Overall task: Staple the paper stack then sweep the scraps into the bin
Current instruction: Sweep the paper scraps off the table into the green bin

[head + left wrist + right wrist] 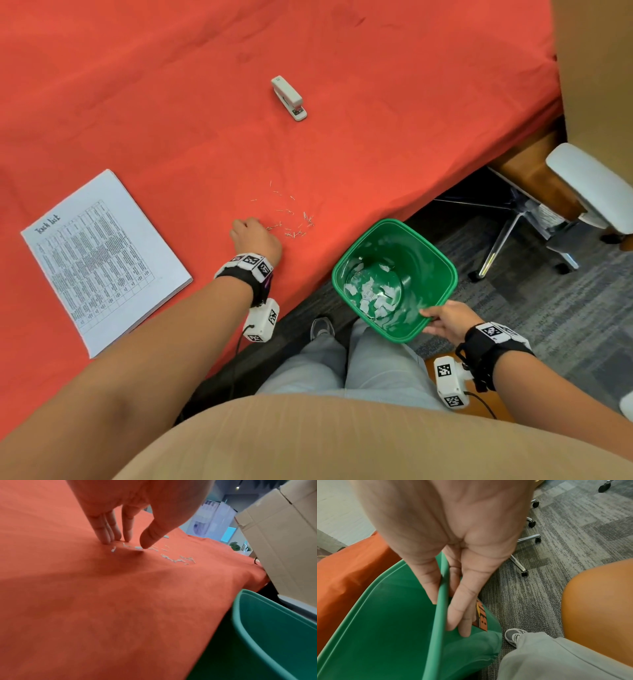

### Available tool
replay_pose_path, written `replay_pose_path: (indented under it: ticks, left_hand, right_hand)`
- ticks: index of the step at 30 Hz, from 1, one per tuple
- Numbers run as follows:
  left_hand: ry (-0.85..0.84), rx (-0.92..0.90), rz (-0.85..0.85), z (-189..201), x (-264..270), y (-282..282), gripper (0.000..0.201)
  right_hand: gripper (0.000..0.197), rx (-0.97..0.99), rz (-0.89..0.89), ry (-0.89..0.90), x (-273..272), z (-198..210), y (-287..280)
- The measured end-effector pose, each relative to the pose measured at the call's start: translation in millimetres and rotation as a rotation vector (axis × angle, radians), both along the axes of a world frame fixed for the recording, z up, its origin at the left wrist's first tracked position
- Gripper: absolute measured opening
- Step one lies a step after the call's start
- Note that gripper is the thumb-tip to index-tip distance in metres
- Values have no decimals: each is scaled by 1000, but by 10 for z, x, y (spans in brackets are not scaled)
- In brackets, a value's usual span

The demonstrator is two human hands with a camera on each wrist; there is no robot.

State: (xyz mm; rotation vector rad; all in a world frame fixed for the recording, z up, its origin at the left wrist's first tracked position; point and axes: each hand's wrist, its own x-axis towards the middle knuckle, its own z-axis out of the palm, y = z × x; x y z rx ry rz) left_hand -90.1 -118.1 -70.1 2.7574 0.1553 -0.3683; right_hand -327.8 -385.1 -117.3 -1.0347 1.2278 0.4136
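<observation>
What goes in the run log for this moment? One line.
phase: sweeping | left hand: fingertips on scraps | right hand: holds bin rim | stapler: idle

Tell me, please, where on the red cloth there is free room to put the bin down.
Bare cloth lies between the stapler and the scattered staples, also behind the paper stack. It is crowded near the left hand, whose fingertips touch the cloth among the staples.

paper stack (102, 257): heading "Task list" | bin (388, 615) sticker: partial "BI", rest hidden
</observation>
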Motion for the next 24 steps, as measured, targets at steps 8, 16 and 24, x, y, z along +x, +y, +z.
replay_pose_path:
  ticks: [8,16,24]
  left_hand:
    - [59,-249,-340,-26,-241,-478,41]
    - [1,-53,-163,-65,526,-62,52]
    - [116,-96,-547,-82,29,-296,56]
  right_hand:
    - [35,-3,2,7,4,6,18]
    - [37,-35,7,29,7,56,3]
    - [29,-20,9,12,27,157,27]
